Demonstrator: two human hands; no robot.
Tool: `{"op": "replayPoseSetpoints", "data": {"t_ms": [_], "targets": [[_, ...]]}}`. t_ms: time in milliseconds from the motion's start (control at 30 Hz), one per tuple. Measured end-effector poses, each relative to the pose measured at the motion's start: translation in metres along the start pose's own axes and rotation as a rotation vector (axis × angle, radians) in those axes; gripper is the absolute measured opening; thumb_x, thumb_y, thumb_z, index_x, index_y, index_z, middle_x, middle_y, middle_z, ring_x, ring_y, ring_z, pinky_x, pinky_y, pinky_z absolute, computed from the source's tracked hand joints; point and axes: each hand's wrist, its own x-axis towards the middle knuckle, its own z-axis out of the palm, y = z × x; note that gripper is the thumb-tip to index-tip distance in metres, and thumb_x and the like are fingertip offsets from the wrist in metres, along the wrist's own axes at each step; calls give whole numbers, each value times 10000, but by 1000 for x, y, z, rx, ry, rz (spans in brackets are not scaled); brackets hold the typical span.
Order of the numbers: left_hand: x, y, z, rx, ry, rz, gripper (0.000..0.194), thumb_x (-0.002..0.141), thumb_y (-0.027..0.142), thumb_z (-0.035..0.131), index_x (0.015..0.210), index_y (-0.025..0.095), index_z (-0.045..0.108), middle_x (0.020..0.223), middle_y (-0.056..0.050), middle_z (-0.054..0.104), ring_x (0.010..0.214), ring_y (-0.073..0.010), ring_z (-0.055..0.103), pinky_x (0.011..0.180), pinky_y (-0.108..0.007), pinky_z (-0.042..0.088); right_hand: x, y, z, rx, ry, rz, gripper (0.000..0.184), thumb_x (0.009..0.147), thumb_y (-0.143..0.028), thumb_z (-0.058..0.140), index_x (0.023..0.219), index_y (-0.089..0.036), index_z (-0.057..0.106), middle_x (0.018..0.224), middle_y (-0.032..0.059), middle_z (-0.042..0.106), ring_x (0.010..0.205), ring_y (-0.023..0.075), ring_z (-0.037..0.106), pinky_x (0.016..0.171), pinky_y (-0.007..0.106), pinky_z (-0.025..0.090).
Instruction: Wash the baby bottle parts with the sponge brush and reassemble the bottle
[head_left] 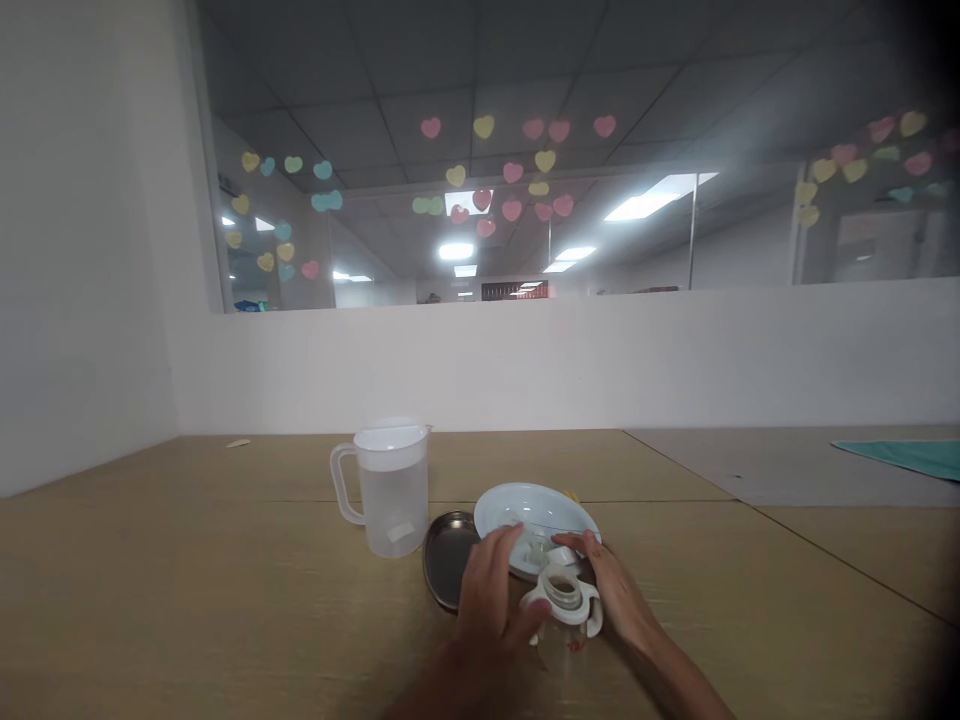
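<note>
A clear baby bottle (564, 590) with a white two-handled ring stands upright at the table's near side, its neck uncapped. Left of it, my left hand (489, 590) has its fingers apart, stretched towards the plate, with the thumb close to the bottle's left handle. On the other side my right hand (611, 580) reaches forward beside the right handle. Its fingertips are over a small white piece (562, 556) at the plate's near edge; whether they touch it is unclear. The pale oval plate (517, 498) holds small clear and white parts, partly hidden by my hands.
A translucent plastic pitcher (394, 505) with a lid stands to the left. Between it and the plate lies a dark metal dish (450, 560), partly covered by my left hand. A teal cloth (911, 457) lies far right. A white wall (525, 370) with a window rises behind the table.
</note>
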Motion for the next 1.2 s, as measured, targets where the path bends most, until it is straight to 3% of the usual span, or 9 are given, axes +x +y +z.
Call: {"op": "replayPoseSetpoints", "data": {"t_ms": [167,267,367,433,533,733,1000,1200], "targets": [[5,-26,-7,296,405,-214,473,869,378,406,1278,150,338,1298,-180,336,1234,-295,320,1006,-491,249,-1,2,3,39,32,10,712,794,-707,226,908,-205,718,1057,104,659,1016,262,560,932,431,385],[12,-41,-14,368,611,-345,531,849,377,462,1300,145,306,1318,-189,295,1259,-298,281,1022,-497,216,-5,1,3,42,120,-45,665,810,-673,260,827,-189,715,946,106,683,934,250,580,899,408,400],[17,-54,-22,404,714,-491,678,799,433,536,1346,167,235,1344,-188,277,1275,-317,255,1023,-525,199,-9,-1,2,7,270,-99,606,831,-627,285,737,-184,687,819,98,683,827,230,587,832,376,421],[18,-63,-25,424,719,-605,825,740,492,589,1376,183,164,1372,-195,251,1275,-349,246,1000,-562,218,-13,-2,2,-21,348,-156,581,845,-601,287,684,-186,660,750,93,671,769,219,581,785,357,424],[16,-75,-25,436,668,-733,994,670,560,627,1400,178,70,1403,-221,211,1265,-398,248,955,-602,264,-17,-4,3,-67,357,-284,531,878,-528,284,607,-195,597,631,61,627,645,183,555,707,325,412],[9,-91,-26,445,594,-788,1017,699,574,590,1408,134,8,1425,-254,162,1286,-422,217,974,-574,282,-23,-2,14,-159,288,-549,440,900,-395,322,569,-200,536,522,15,537,514,137,477,578,278,380],[-1,-127,-45,447,574,-801,1036,677,548,624,1402,123,18,1411,-227,246,1297,-372,245,1024,-513,280,-27,3,25,-60,288,-541,358,892,-331,381,620,-188,565,555,24,553,528,140,527,536,247,407],[-7,-146,-44,370,506,-787,946,711,539,589,1400,149,72,1442,-211,161,1332,-355,169,1046,-478,270,-25,12,28,3,187,-461,410,905,-379,338,620,-199,572,572,34,575,541,146,537,544,245,431]]}}
